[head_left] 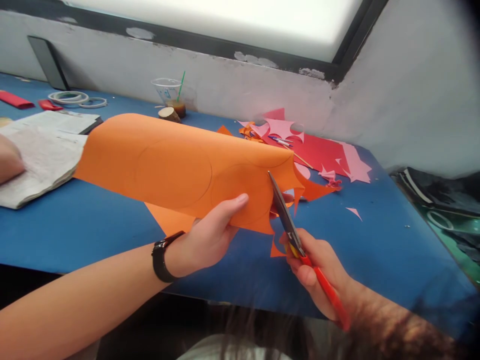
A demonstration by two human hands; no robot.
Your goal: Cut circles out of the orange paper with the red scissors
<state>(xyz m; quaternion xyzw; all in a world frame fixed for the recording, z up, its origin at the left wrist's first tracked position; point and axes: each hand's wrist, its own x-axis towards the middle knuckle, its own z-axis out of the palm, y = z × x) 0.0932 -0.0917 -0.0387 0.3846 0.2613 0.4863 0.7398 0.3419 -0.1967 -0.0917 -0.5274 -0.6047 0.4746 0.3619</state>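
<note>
A large sheet of orange paper (168, 165) with circles drawn on it curls across the middle of the view, above the blue table. My left hand (212, 232), with a black watch on its wrist, pinches the sheet's lower edge, thumb on top and fingers hidden beneath. In my right hand (318, 265) is a pair of scissors (288, 220) with red handles. Their dark blades point up and lie against the sheet's cut right edge, along a drawn circle. A narrow orange scrap (276, 247) hangs by the scissors.
Pink scraps (279, 127), red paper (322, 152) and pens (280, 141) lie behind on the blue table (112, 225). A plastic cup (168, 92) with a green straw stands near the wall. Another person's hand (9, 160) rests on folded paper (45, 155) at left.
</note>
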